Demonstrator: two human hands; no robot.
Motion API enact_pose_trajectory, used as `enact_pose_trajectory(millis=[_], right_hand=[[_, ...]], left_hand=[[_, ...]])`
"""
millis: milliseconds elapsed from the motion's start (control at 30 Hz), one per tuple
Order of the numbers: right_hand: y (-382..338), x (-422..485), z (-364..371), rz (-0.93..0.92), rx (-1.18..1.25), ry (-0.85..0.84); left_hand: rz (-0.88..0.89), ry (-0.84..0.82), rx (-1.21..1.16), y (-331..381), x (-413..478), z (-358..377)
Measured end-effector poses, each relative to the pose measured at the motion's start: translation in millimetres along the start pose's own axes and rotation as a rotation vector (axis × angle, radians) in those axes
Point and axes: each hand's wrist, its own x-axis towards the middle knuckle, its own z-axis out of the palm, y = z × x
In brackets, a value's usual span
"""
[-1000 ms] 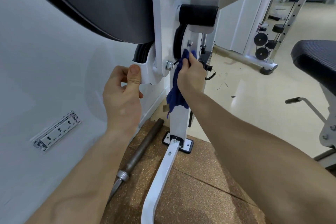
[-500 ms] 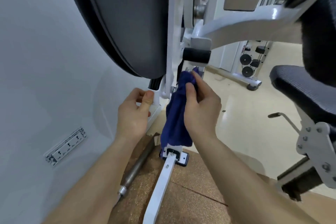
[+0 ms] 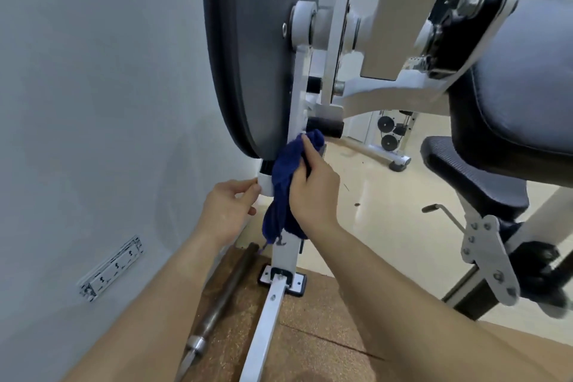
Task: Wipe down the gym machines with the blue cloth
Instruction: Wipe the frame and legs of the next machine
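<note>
Occupying the left half of the frame, a plain grey wall [image 3: 93, 102] runs down to the floor. The gym machine [image 3: 366, 40] fills the upper centre and right. Its dark disc cover [image 3: 257, 56] stands edge-on just beside the wall, fixed to a white upright post [image 3: 286, 257]. A padded seat [image 3: 471, 177] and backrest [image 3: 521, 102] sit at the right of the frame. A brown rubber mat [image 3: 325, 350] covers the lower centre and meets a cream floor [image 3: 387, 226] further back. A white base rail [image 3: 263, 329] runs from the bottom edge up to the foot of the post. A steel bar [image 3: 223, 291] lies on the mat between the rail and the wall.

The blue cloth [image 3: 283, 192] is at the centre of the frame. It is bunched against the upright post just below the disc cover, with its lower end hanging loose. The right hand [image 3: 313, 192] grips the cloth with fingers curled round it and holds it against the post. The left hand [image 3: 228, 211], at centre left, holds the edge of a white bracket [image 3: 266, 184] under the disc cover between curled fingers and thumb. The bracket touches the cloth.

A socket strip [image 3: 111, 268] is mounted on the wall at lower left. A black rubber stop [image 3: 325, 127] projects from the post just above the cloth.
</note>
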Motion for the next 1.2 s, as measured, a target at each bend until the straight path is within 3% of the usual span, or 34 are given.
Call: enact_pose_trajectory(millis=[100, 200, 367, 600, 767, 967, 1200], right_hand=[[-35.7, 30.6, -5.4, -0.081, 0.137, 0.128], [-45.4, 42.3, -4.4, -0.116, 0.127, 0.199], [9.6, 10.4, -5.2, -0.013, -0.04, -0.062], [11.8, -5.2, -48.1, -0.021, -0.219, -0.213], [-33.0, -33.2, -68.4, 0.126, -0.396, -0.382], [-94.3, -75.5, -101.3, 0.287, -0.436, -0.653], [-191.8, -106.5, -159.2, 0.229, -0.457, -0.908]], left_hand=[[-0.005, -0.01, -0.015, -1.4, 4.3, -1.6], [-0.006, 0.013, -0.015, -0.8, 6.0, -1.6], [-0.009, 0.02, 0.032, 0.1, 6.0, -2.9], [-0.049, 0.107, -0.038, 19.8, -35.3, 11.0], [-0.215, -0.218, -0.329, 52.2, -95.1, 7.4], [-0.249, -0.348, 0.021, 81.7, -146.1, -62.0], [-0.226, -0.406, 0.302, 162.6, -198.7, -119.4]])
